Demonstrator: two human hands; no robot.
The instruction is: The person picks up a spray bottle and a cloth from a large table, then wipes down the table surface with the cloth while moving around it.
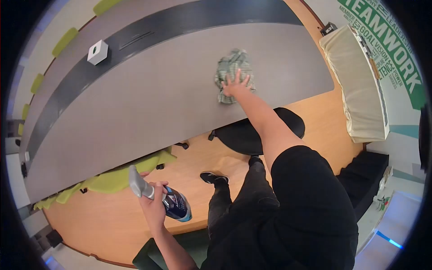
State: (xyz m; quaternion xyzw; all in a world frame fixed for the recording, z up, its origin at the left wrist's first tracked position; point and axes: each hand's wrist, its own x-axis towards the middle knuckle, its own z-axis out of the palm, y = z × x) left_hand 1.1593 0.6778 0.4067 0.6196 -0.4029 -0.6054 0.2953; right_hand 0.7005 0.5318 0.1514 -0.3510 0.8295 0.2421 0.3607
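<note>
A crumpled green-and-grey patterned cloth [233, 60] lies on the long grey table [153, 90]. My right hand [236, 84] presses flat on the cloth with its fingers spread, arm stretched across the table. Down at the lower left, off the table's near edge, my left hand [154, 204] is wrapped round the neck of a spray bottle [177, 204]. The bottle has a grey trigger head and a dark blue body with a label, and it is tilted.
A black chair [243, 137] stands at the table's near edge, close under my right arm. Lime-green chairs [112, 180] line the near left edge, and more stand along the far side. A white tissue box [97, 52] sits at the far left. A cloth-covered cabinet [351, 85] stands to the right.
</note>
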